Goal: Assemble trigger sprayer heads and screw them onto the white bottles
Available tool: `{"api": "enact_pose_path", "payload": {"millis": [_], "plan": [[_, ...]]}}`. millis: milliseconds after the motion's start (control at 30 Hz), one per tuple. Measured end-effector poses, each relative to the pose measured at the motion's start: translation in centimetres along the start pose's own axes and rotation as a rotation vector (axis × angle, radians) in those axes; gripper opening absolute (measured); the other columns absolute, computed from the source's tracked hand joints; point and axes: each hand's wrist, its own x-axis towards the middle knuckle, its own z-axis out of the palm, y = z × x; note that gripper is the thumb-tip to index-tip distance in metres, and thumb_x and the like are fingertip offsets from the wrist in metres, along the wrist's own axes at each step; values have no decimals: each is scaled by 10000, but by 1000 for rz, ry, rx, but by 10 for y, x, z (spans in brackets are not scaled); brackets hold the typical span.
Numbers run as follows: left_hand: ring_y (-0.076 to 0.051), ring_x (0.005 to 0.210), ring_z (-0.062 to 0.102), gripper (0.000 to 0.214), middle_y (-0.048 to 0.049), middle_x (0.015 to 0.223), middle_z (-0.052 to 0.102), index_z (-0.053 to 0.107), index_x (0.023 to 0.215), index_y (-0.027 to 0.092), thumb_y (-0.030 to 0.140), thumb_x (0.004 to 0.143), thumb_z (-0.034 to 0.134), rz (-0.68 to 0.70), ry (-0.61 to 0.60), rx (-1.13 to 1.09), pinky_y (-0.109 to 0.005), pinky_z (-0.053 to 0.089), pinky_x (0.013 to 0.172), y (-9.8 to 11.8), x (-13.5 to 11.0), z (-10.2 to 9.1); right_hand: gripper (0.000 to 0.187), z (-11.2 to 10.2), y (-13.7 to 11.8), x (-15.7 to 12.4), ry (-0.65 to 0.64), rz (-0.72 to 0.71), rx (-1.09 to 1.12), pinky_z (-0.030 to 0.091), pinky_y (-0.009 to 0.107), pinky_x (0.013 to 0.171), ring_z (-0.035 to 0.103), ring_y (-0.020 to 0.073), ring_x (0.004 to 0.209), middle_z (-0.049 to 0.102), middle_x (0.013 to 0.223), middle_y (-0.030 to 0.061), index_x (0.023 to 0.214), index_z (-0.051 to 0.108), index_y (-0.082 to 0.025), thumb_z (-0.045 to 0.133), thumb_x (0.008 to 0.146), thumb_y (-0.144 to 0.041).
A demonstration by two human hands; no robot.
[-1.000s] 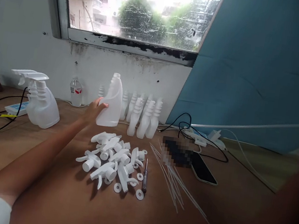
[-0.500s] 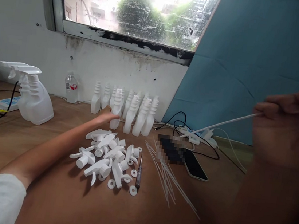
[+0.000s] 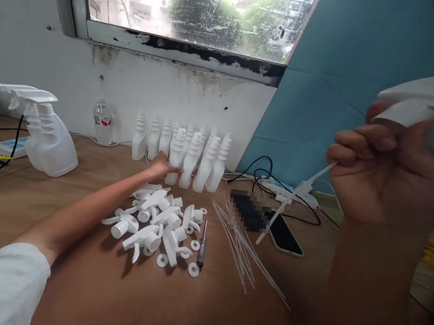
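My left hand [image 3: 161,166] reaches far across the brown table to a row of white plastic bottles [image 3: 192,155] by the wall, its fingers against the front bottle [image 3: 175,157]; whether it grips that bottle I cannot make out. My right hand [image 3: 384,166] is raised close to the camera, closed around a white trigger sprayer head [image 3: 420,104] whose thin dip tube [image 3: 293,204] slants down to the left. A pile of white sprayer heads [image 3: 153,221] with white ring washers lies in front of the bottles.
A small screwdriver [image 3: 202,243] lies beside the pile. Loose thin white tubes [image 3: 247,254] fan out to its right, near a dark phone [image 3: 285,238] and black cables. Two assembled spray bottles [image 3: 50,135] and a small water bottle [image 3: 102,122] stand at left.
My left hand set the bottle it held down in the row and stays at the front bottle. My right hand came up into view holding the sprayer head with its tube.
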Motion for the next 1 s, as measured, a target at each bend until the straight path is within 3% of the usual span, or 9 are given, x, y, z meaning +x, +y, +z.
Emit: {"api": "enact_pose_path", "payload": {"millis": [167, 233, 333, 467, 533, 600, 667, 800, 1000], "plan": [[-222, 746, 567, 738, -54, 835, 500, 366, 813, 210, 535, 384, 870, 13, 40, -15, -270, 477, 452, 7, -9, -7, 523, 6, 10, -2, 7, 220, -14, 104, 203, 374, 84, 72, 496, 86, 655, -41, 872, 659, -94, 187, 1018, -267], [-191, 737, 553, 677, -31, 822, 471, 351, 805, 214, 596, 485, 810, 59, 83, -45, -245, 469, 463, 13, -14, -16, 474, 7, 20, -6, -68, 350, 36, 98, 199, 370, 65, 75, 508, 75, 667, -43, 907, 642, -84, 221, 1011, -276], [-138, 707, 533, 567, 7, 780, 434, 357, 803, 211, 651, 646, 679, 168, 97, -120, -215, 472, 517, 26, -34, -29, 266, 7, 45, -20, -215, 618, 117, 97, 176, 379, 86, 57, 513, 96, 665, -50, 962, 605, -82, 438, 949, -289], [-146, 785, 581, 513, -22, 854, 527, 496, 895, 187, 683, 767, 522, 279, -143, -262, -250, 530, 635, 46, -94, -34, 306, 10, 85, -59, -380, 942, 75, 99, 154, 384, 147, 29, 488, 169, 629, -66, 880, 554, -117, 651, 825, -402], [-177, 836, 596, 524, -58, 963, 560, 531, 1008, 189, 664, 790, 515, 229, -464, -475, -289, 538, 650, 52, -132, -30, 366, 13, 101, -83, -451, 1050, 57, 69, 155, 378, 139, 21, 466, 185, 600, -74, 761, 485, -135, 649, 816, -459], [-186, 792, 615, 520, -65, 956, 589, 543, 1060, 193, 638, 790, 545, 149, -651, -549, -289, 523, 625, 51, -167, -24, 461, 16, 110, -106, -517, 1143, 53, 47, 163, 374, 128, 16, 439, 181, 550, -84, 652, 375, -154, 651, 801, -492], [-150, 661, 597, 431, -40, 808, 600, 556, 973, 174, 542, 766, 650, 74, -679, -544, -242, 478, 555, 46, -195, -17, 503, 20, 111, -123, -560, 1223, 20, 31, 174, 370, 107, 13, 414, 169, 505, -94, 626, 345, -162, 654, 782, -527], [-129, 580, 558, 322, -40, 715, 609, 529, 906, 164, 464, 829, 616, -75, -638, -647, -225, 431, 501, 30, -224, -5, 517, 20, 109, -138, -574, 1347, -152, 3, 186, 354, 63, 12, 381, 145, 440, -108, 682, 547, -119, 597, 783, -624], [-136, 552, 551, 206, -39, 700, 589, 546, 907, 160, 335, 814, 603, -393, -799, -967, -221, 438, 438, 17, -243, 0, 431, -19, 134, -114, -276, 1189, -87, 170, 116, 381, 183, 6, 431, 233, 525, -100, 818, 577, -137, 703, 733, -541]]}}
